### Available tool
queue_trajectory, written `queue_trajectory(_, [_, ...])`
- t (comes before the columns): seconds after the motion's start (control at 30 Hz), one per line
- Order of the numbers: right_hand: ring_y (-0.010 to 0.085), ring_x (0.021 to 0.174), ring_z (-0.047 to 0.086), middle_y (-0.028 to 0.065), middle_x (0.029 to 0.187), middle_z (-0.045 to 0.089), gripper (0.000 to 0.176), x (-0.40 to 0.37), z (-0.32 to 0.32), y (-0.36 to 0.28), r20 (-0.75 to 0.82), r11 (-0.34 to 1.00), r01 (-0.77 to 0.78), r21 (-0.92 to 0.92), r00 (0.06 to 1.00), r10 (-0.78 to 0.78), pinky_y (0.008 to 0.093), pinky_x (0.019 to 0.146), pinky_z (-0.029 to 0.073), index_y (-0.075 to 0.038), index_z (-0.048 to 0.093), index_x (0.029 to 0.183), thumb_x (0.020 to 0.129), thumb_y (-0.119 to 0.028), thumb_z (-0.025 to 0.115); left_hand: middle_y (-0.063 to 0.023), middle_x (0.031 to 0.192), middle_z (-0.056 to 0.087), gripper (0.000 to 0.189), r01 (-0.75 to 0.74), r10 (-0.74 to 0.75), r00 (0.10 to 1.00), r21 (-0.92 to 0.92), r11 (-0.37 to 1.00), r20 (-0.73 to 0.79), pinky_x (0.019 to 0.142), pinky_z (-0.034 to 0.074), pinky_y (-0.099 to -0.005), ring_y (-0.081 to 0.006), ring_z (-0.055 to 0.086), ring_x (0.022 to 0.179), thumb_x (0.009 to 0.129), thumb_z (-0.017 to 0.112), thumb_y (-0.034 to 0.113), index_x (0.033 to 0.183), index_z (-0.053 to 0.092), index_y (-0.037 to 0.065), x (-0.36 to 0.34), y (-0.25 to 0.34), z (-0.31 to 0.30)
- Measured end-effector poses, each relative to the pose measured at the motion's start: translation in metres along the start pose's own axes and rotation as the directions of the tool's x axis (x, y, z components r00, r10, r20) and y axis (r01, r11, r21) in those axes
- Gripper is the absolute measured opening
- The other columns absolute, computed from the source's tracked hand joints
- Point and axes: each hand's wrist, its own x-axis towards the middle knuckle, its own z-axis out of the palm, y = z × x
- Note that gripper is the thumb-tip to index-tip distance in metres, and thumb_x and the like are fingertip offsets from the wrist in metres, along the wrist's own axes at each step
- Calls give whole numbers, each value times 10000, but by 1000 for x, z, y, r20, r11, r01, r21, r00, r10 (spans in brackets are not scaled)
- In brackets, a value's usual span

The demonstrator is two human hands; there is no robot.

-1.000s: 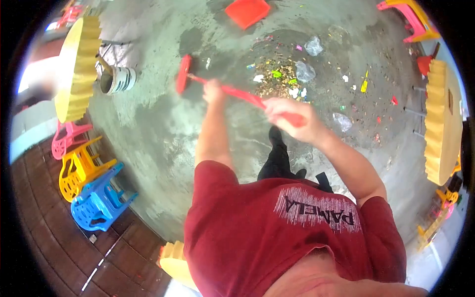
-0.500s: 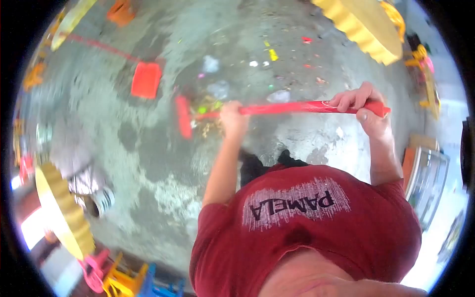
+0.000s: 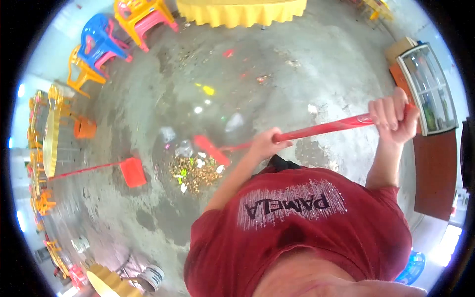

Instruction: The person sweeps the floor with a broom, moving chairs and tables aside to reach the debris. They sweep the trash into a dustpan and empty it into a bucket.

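The right hand [image 3: 394, 119] is clenched; the left hand [image 3: 268, 144], partly hidden, seems curled.

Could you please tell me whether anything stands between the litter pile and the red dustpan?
Nothing visible does: only floor, perhaps with tiny scraps, separates the litter pile from the dustpan. The broom head is at the pile's edge away from the dustpan.

Looks like a casual eatery tbh. It's got a yellow-draped table [image 3: 240, 12], bright plastic chairs [image 3: 100, 45] and a glass-front display case [image 3: 429, 91].
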Motion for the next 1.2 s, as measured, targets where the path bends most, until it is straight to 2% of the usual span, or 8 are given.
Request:
queue_trajectory(0.1, [90,410,357,-75,466,381,402,-30,-31,-41,21,987,102,-122,995,-100,271,529,374,-150,393,725,931,-467,530,-100,695,596,303,85,-82,949,3,996,304,595,455,-391,-248,603,661,750,737,344,829,596,88,58,54,22])
queue_trajectory(0.33, [262,610,633,84,591,585,353,-39,-31,-59,-31,732,41,-680,996,-85,434,740,521,-90,488,610,800,-286,712,-133,727,618,131,-490,474,869,110,865,143,628,467,-439,-350,608,716,738,676,187,773,594,91,195,8,126])
queue_trajectory(0.47, [317,796,654,124,779,628,245,1,-69,-32,21,515,-81,-853,982,189,494,833,497,-38,527,685,736,-112,755,-132,764,628,116,-429,427,903,50,902,53,656,473,-438,-339,612,767,731,672,169,781,600,93,297,-6,136])
queue_trajectory(0.63, [327,820,622,119,783,598,177,72,-157,89,-129,390,-166,-906,985,118,389,740,507,-27,545,744,720,-8,719,-122,792,601,145,-427,425,904,86,900,40,680,479,-391,-298,603,780,781,645,147,804,539,51,441,-75,129])
queue_trajectory(0.7, [328,820,610,121,778,587,180,104,-191,135,-132,356,-185,-916,977,168,386,712,500,-22,541,744,708,10,715,-124,765,578,174,-288,318,942,-226,931,109,699,476,-387,-305,589,771,790,650,164,802,528,42,514,-176,155])
queue_trajectory(0.77, [329,820,603,120,774,580,180,135,-217,160,-108,361,-232,-903,937,333,396,700,493,-15,539,742,704,12,713,-118,723,546,161,-319,356,931,-299,899,77,689,459,-390,-313,567,747,781,640,149,776,509,54,520,-165,125])
queue_trajectory(0.97, [259,643,641,51,619,576,241,215,-222,72,-294,708,-186,-682,955,-33,480,775,538,-69,547,661,751,-202,726,-116,660,530,203,-652,652,758,12,758,29,574,401,-436,-338,524,621,710,705,220,695,542,100,506,-60,32])
queue_trajectory(1.2, [329,648,612,99,686,586,215,293,-278,115,-56,520,-81,-851,996,64,433,735,544,-24,534,661,656,-85,739,-130,665,558,236,-334,334,936,16,942,-113,571,418,-409,-311,554,629,740,731,175,687,536,54,597,-78,-24])
